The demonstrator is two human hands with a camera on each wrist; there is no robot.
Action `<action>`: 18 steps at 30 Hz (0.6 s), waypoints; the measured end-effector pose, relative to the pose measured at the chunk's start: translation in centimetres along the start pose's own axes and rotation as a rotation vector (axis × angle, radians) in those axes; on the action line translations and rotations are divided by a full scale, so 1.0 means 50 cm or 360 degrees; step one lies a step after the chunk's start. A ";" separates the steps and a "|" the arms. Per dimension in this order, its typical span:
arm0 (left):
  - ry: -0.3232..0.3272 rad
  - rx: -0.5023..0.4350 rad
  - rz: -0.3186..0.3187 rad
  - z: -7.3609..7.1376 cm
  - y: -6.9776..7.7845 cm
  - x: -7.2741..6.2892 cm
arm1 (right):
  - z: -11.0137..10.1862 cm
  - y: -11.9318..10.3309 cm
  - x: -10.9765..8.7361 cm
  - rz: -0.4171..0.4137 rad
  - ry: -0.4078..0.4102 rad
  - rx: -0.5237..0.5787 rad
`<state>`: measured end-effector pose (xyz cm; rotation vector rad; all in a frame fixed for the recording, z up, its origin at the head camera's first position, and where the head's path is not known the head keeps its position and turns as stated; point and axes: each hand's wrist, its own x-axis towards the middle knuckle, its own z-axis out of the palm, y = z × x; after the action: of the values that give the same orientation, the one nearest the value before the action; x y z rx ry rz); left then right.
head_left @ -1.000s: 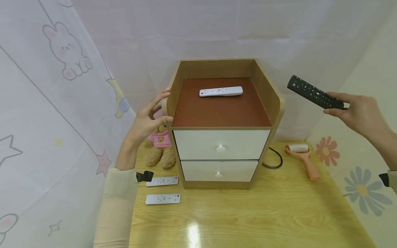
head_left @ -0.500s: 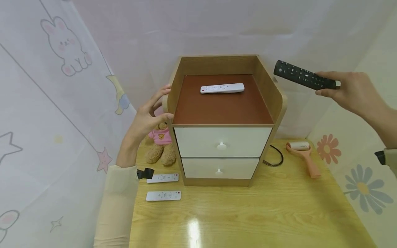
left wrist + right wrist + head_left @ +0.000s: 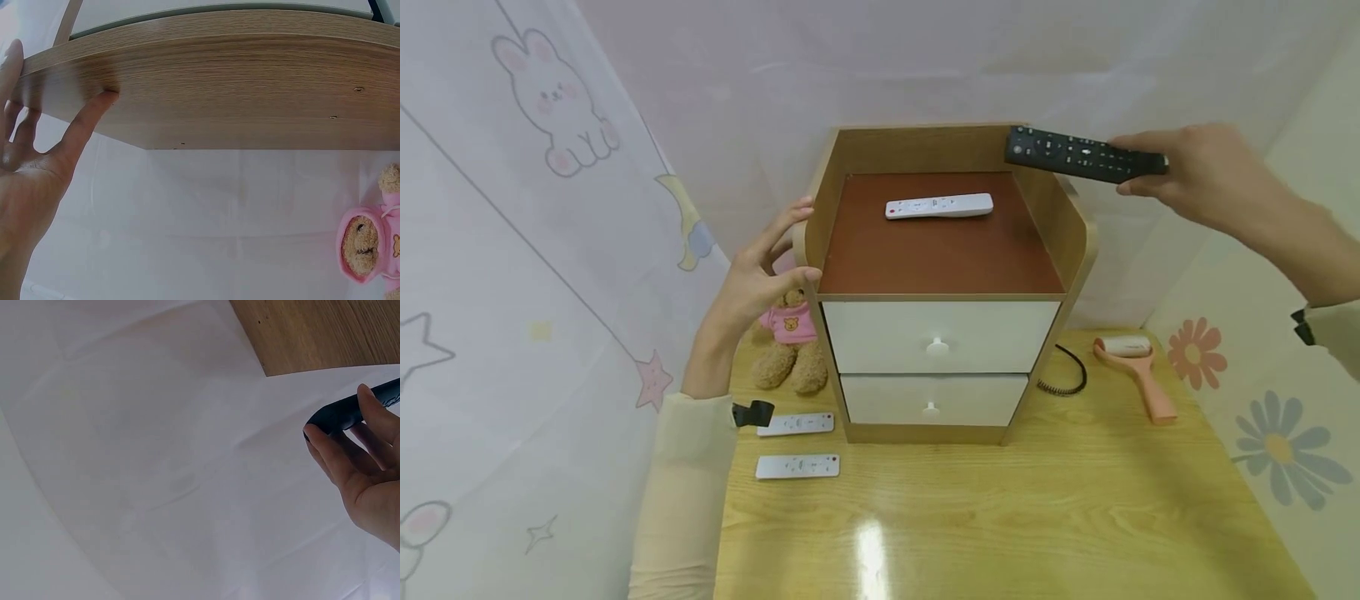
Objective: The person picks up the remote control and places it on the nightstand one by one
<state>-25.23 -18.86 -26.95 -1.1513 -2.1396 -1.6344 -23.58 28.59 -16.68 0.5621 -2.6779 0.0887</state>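
Right hand [image 3: 1201, 171] pinches the slim black plastic remote [image 3: 1078, 156]; left hand [image 3: 751, 287], spread, touches the white-drawered wooden cabinet [image 3: 880, 335]. I judge this a carry; next calls for lowering, left of the right hand.

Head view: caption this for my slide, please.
Right grip holds a black remote aloft; left grip touches the two-drawer cabinet where a white remote lies on top.

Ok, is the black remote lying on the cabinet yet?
No, the right hand holds the black remote up by one end.
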 end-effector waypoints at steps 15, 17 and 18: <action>0.0003 0.0062 0.0001 -0.006 -0.007 -0.007 | 0.014 -0.102 0.099 -0.0126 -0.0239 0.0016; 0.0003 0.0060 0.0006 -0.007 -0.009 -0.007 | 0.015 -0.116 0.117 -0.0128 -0.0288 0.0008; 0.0002 0.0057 0.0011 -0.008 -0.010 -0.007 | 0.016 -0.121 0.126 -0.0134 -0.0314 0.0009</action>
<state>-25.47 -19.39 -27.37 -1.1456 -2.1528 -1.5868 -26.74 20.58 -15.06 0.7190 -2.8398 0.0177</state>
